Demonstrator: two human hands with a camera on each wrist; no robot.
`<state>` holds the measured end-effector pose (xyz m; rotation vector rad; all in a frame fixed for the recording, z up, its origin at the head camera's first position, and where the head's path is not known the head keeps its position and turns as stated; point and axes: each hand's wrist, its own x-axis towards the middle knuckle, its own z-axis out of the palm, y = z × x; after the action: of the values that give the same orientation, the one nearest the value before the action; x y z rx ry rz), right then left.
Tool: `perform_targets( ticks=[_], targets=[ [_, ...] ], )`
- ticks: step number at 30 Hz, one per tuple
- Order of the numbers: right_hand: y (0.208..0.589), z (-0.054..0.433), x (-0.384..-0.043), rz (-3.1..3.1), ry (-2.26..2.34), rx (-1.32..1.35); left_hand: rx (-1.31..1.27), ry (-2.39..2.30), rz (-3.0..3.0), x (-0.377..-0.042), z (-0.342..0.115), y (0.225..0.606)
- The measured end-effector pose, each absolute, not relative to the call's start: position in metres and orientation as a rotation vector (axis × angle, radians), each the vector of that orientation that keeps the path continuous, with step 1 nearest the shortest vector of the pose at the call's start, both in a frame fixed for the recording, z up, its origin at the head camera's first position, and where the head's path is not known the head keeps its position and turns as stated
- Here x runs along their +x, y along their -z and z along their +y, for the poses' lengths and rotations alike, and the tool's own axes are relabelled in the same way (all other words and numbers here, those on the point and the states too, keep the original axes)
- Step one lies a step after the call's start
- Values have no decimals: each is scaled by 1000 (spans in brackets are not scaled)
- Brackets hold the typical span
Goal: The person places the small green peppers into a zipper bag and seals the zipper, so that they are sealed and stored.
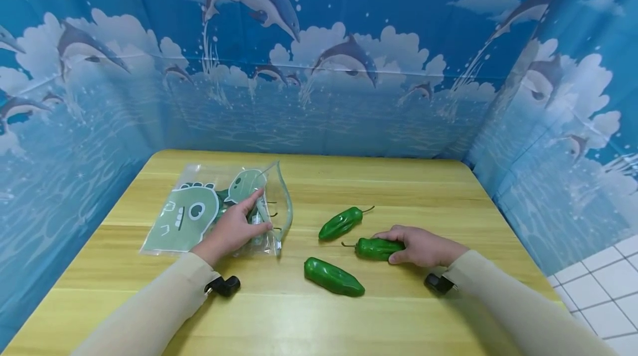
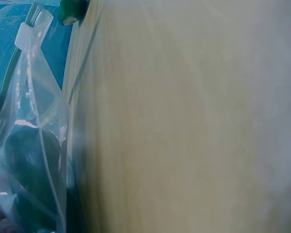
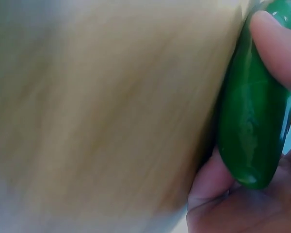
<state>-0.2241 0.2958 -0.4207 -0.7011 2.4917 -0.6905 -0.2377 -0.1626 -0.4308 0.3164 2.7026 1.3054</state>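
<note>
My left hand (image 1: 234, 232) rests on a clear zip bag (image 1: 171, 223) with a green cartoon dinosaur print, its thumb and a finger spread and extended near the bag's mouth. Dark stems poke from green peppers inside; the left wrist view shows a blurred green pepper (image 2: 31, 170) through the plastic, beside the white zip slider (image 2: 23, 36). On the right, my right hand (image 1: 423, 246) grips a shiny green pepper (image 1: 374, 249) between thumb and fingers, its stem pointing left. That pepper (image 3: 254, 111) fills the right side of the right wrist view.
Two more green peppers lie on the wooden table (image 1: 399, 311): one with its stem toward the back (image 1: 341, 223), another nearer the front (image 1: 334, 277). A blue dolphin-print curtain (image 1: 324, 112) hangs around the table's back and sides. White floor tiles (image 1: 603, 284) show at right.
</note>
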Motion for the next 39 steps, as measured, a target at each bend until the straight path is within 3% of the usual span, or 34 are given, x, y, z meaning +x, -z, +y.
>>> perform_targets(
  ticks=[39],
  targets=[
    [420, 291, -222, 2500, 729, -636, 303, -1293, 2695, -240, -162, 431]
  ],
)
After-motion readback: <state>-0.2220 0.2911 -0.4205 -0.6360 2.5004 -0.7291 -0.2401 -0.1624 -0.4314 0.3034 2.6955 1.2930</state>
